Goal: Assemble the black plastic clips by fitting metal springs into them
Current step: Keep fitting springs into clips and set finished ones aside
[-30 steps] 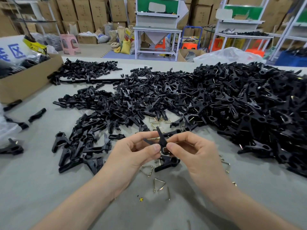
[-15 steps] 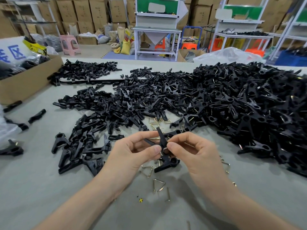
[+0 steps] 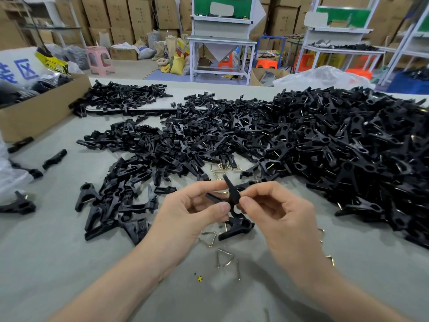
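Table, clip heap beyond, left hand, right hand pinching apparently crossed clip halves

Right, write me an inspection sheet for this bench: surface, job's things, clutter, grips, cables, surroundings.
Surface: grey table, largely covered with parts.
Job's things: black clip held above the table; clip halves heaped on the left; sprung clips piled on the right; loose springs near the hands.
Clutter: cardboard box far left; plastic bag at the left edge; yellow speck.
Grips: left hand and right hand both pinch the black clip.
Cables: nothing seen.
Surroundings: stacked cartons, pink stool, white workbench.
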A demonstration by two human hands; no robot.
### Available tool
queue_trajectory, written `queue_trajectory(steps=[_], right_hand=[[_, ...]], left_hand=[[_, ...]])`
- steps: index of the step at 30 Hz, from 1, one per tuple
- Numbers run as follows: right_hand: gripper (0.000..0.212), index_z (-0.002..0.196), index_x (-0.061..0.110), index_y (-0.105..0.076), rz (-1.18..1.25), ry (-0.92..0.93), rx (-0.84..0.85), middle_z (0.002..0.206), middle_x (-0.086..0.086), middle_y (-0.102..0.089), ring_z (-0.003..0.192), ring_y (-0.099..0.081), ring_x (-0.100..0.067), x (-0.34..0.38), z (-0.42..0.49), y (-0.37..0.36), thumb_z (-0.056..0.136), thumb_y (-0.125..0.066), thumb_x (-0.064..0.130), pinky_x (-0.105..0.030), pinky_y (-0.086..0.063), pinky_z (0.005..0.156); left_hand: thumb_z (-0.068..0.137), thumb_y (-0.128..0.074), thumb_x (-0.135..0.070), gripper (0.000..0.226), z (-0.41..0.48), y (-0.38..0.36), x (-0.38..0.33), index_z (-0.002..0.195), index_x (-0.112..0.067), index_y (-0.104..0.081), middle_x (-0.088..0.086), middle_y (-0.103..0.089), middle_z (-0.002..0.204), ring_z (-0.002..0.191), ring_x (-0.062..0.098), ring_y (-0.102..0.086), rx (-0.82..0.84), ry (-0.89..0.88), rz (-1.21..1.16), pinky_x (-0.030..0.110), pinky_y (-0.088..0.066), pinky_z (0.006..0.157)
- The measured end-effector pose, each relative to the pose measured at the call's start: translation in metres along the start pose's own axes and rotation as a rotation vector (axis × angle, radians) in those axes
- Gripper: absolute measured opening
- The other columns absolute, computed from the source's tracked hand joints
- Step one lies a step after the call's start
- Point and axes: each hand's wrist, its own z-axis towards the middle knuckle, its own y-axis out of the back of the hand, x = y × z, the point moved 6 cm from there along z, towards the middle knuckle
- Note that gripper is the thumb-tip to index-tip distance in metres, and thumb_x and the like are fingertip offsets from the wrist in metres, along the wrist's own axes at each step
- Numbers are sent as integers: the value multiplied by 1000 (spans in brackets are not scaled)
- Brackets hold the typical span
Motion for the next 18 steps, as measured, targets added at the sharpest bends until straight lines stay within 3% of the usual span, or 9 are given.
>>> queue_trajectory(steps=[11,15,18], right_hand=[[19,75,16,-71,65,-93,98,72,3,-72,65,-66,-5,-4,4,-3,78,-70,-3,-11,-49,63],[19,72,18,-73,143,-158,111,70,-4,-72,65,-64,-12,-9,7,-3,79,-69,1,-24,-54,67],[21,74,18,-74,208,-180,149,81,-3,-74,72,-67,-14,-11,7,-6,82,-64,1,-27,-57,72]], left_hand=[[64,-71,-10,32,3,4,5,94,-18,-75,11,-75,91,71,12,-68,6,44,-53,17,-54,67],[61,-71,-7,38,5,2,9,97,-14,-75,11,-74,94,75,12,-69,38,95,-175,18,-55,66],[64,-70,-3,36,2,-4,10,97,-15,-77,7,-74,93,79,11,-71,129,127,-205,18,-55,66]])
